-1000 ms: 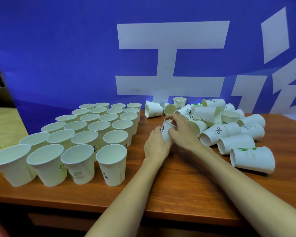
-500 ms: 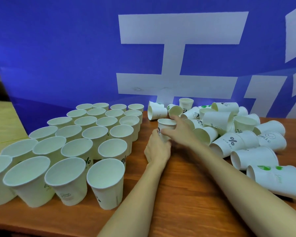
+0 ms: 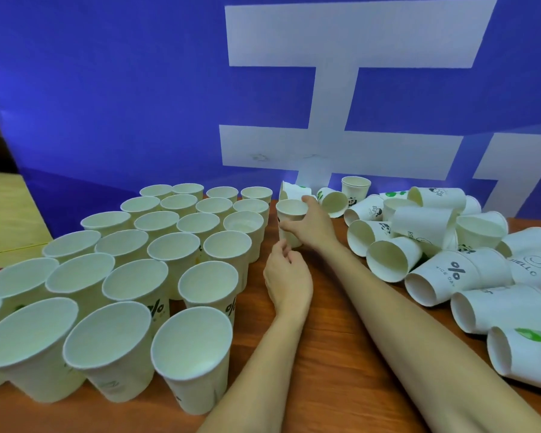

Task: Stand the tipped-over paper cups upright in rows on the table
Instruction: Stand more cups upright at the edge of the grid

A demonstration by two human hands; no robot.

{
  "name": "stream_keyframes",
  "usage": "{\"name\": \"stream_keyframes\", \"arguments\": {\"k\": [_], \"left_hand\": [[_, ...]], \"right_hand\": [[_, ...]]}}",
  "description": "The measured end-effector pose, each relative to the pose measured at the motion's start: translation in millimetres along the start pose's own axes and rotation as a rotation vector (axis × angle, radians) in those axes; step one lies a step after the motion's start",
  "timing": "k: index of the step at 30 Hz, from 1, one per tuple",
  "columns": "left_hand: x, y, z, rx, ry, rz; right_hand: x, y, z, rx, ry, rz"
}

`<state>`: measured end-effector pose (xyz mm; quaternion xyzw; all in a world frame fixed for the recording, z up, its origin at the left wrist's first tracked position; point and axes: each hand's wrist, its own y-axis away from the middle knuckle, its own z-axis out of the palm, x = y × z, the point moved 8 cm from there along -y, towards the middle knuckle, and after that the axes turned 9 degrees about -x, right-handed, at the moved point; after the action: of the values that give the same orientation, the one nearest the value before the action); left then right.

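Note:
Several rows of white paper cups (image 3: 175, 254) stand upright on the left half of the wooden table (image 3: 325, 364). A heap of tipped-over cups (image 3: 444, 251) lies on the right. My right hand (image 3: 313, 225) grips one upright cup (image 3: 289, 210) just right of the rows, near the back. My left hand (image 3: 286, 273) sits just in front of that cup with its fingers loosely curled; it holds nothing, and whether the fingertips touch the cup's base is unclear.
A blue banner with large white characters (image 3: 341, 98) hangs right behind the table. One cup (image 3: 355, 185) stands upright at the back, with a few tipped cups (image 3: 333, 201) beside it. A lighter wooden surface (image 3: 7, 210) lies beyond the table's left end.
The cup went from tilted in both hands to upright. My right hand carried it farther back beside the rows. My left hand came off it and drew back. The camera moved closer.

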<state>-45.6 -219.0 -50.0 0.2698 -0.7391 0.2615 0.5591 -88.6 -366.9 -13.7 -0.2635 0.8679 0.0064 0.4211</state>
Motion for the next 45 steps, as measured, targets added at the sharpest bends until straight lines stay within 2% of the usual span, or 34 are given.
{"name": "stream_keyframes", "arguments": {"k": [9,12,20,23,28,31,35,39,45], "left_hand": [[2.2,-1.6,1.6,0.0,0.046,-0.037],[2.0,-2.1,1.9,0.002,0.045,-0.042],[2.6,0.0,3.6,-0.007,0.044,-0.039],[2.7,-0.3,4.1,-0.009,0.037,-0.044],[2.7,-0.9,5.8,-0.021,0.052,-0.039],[2.1,-2.0,8.6,-0.032,0.061,-0.01],[2.7,-2.1,10.2,-0.035,0.068,0.024],[3.0,-2.7,11.7,-0.041,0.058,0.027],[0.8,-3.9,13.6,-0.045,0.047,0.023]], "right_hand": [[6.4,-37.9,12.7,0.036,-0.013,0.041],[7.7,-40.2,11.3,0.062,0.065,0.059],[-18.4,-48.3,-48.9,0.303,0.073,-0.057],[-21.9,-65.8,-48.9,0.198,0.099,-0.002],[-24.1,-83.9,-16.6,-0.127,0.31,0.122],[-29.5,-88.8,-0.5,-0.233,0.46,0.172],[-31.0,-89.1,4.7,-0.279,0.556,0.25],[-36.6,-87.3,7.5,-0.282,0.586,0.237],[-43.9,-87.3,-8.9,-0.204,0.552,0.205]]}}
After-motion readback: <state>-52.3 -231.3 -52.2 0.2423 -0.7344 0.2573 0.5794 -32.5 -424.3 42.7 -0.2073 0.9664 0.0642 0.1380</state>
